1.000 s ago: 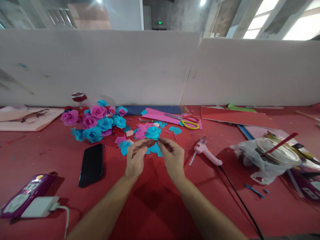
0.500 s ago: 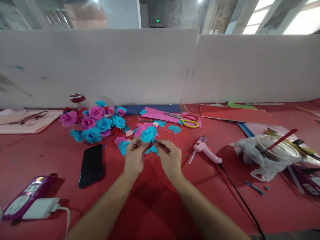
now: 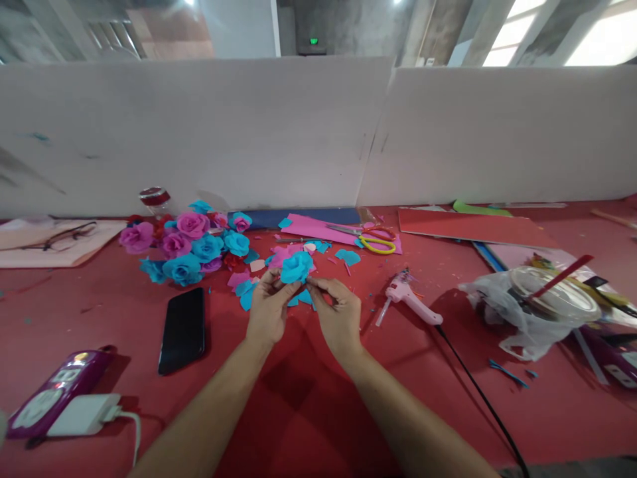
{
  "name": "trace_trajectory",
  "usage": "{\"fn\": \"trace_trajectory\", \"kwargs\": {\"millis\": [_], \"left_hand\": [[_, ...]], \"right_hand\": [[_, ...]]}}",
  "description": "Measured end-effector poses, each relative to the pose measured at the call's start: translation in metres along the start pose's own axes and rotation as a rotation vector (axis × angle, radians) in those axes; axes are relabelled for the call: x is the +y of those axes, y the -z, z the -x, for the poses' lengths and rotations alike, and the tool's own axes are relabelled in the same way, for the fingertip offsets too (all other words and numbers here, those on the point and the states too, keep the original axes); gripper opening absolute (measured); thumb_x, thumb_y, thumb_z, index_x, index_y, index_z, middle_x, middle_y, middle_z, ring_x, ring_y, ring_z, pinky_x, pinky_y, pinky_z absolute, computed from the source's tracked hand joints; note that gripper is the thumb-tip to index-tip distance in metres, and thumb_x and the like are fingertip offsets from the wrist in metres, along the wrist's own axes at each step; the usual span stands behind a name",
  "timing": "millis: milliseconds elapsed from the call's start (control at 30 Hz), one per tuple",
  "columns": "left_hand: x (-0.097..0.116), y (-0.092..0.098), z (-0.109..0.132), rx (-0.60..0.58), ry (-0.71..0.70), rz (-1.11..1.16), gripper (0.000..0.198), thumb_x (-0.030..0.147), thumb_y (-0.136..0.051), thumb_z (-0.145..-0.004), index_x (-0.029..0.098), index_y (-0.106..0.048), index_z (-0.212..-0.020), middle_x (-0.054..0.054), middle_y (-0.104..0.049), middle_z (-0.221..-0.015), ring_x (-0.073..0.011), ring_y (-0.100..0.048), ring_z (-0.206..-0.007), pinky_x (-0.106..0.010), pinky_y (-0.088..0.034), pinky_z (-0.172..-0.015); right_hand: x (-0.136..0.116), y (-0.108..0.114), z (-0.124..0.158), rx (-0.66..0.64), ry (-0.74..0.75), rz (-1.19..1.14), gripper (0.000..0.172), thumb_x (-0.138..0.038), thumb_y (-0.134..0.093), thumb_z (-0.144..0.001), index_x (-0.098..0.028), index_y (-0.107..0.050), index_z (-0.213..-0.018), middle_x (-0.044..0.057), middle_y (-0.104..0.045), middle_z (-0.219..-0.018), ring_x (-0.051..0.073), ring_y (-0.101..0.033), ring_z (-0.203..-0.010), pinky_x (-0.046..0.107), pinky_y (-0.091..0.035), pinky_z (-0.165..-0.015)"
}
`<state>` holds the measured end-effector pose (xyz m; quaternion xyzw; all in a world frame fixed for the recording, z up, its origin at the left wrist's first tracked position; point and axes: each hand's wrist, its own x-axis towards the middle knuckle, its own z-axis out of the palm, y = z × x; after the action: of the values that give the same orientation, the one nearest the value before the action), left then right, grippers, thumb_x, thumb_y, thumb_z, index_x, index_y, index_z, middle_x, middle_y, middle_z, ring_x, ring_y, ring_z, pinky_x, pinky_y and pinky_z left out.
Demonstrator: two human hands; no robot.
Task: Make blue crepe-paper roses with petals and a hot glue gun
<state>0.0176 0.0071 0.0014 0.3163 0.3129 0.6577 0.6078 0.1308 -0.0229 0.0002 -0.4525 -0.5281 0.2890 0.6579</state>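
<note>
A blue paper flower point(image 3: 296, 267) is held up between my hands over the middle of the red table. My left hand point(image 3: 269, 305) grips it from the lower left, thumb beneath the petals. On the other side, my right hand point(image 3: 338, 309) pinches the flower's lower right edge with thumb and fingertips. Beneath and behind them lie loose blue paper petals point(image 3: 347, 256) and pink paper petals point(image 3: 239, 279). Further left is a cluster of finished-looking paper flowers point(image 3: 193, 226) in pink, blue and red. The underside of the held flower is hidden by my fingers.
Scissors point(image 3: 377, 245) with red and yellow handles lie on a pink paper strip point(image 3: 311, 228). A pink glue gun point(image 3: 411, 302) with a black cord rests at right, near a plastic-bagged container point(image 3: 552, 295). A phone point(image 3: 182, 330) and a purple power strip point(image 3: 62, 385) lie left.
The blue flower has tilted very slightly between my fingers, and the right fingertips have shifted a little at its edge. Both hands keep their hold; nothing else has moved.
</note>
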Motion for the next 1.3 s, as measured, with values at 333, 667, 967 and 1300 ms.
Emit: {"fn": "trace_trajectory", "kwargs": {"millis": [333, 667, 967, 1300], "left_hand": [[0.010, -0.005, 0.003, -0.086, -0.048, -0.019, 0.035, 0.011, -0.080, -0.058, 0.021, -0.060, -0.085, 0.005, -0.066, -0.077, -0.0079, -0.062, -0.070, -0.021, -0.049, -0.072], [0.007, -0.005, 0.002, -0.063, 0.041, 0.055, 0.029, 0.011, -0.079, -0.059, 0.022, -0.062, -0.080, 0.005, -0.068, -0.075, -0.0100, -0.064, -0.072, -0.025, -0.051, -0.076], [0.005, -0.005, 0.004, -0.023, 0.066, 0.060, 0.019, 0.013, -0.079, -0.059, 0.019, -0.067, -0.072, 0.002, -0.071, -0.074, -0.0119, -0.066, -0.076, -0.026, -0.051, -0.079], [0.003, -0.007, 0.007, 0.016, 0.041, 0.079, 0.020, 0.015, -0.082, -0.055, 0.019, -0.069, -0.070, 0.003, -0.072, -0.072, -0.0098, -0.066, -0.070, -0.024, -0.052, -0.076]], "right_hand": [[-0.001, -0.001, 0.001, -0.009, 0.074, 0.010, 0.015, -0.015, -0.065, -0.080, -0.024, -0.074, -0.086, 0.001, -0.073, -0.082, 0.015, -0.067, -0.074, 0.027, -0.054, -0.070], [0.000, 0.000, 0.003, 0.006, 0.172, 0.042, 0.019, -0.014, -0.062, -0.083, -0.025, -0.074, -0.093, 0.003, -0.072, -0.084, 0.015, -0.067, -0.077, 0.028, -0.055, -0.071], [0.001, 0.003, 0.004, -0.046, 0.284, 0.107, 0.027, -0.011, -0.058, -0.086, -0.027, -0.073, -0.101, 0.004, -0.069, -0.090, 0.014, -0.066, -0.080, 0.027, -0.056, -0.073], [0.008, 0.011, 0.002, -0.067, 0.610, 0.435, 0.039, -0.011, -0.053, -0.088, -0.023, -0.061, -0.124, 0.010, -0.067, -0.098, 0.018, -0.064, -0.090, 0.031, -0.056, -0.079]]}}
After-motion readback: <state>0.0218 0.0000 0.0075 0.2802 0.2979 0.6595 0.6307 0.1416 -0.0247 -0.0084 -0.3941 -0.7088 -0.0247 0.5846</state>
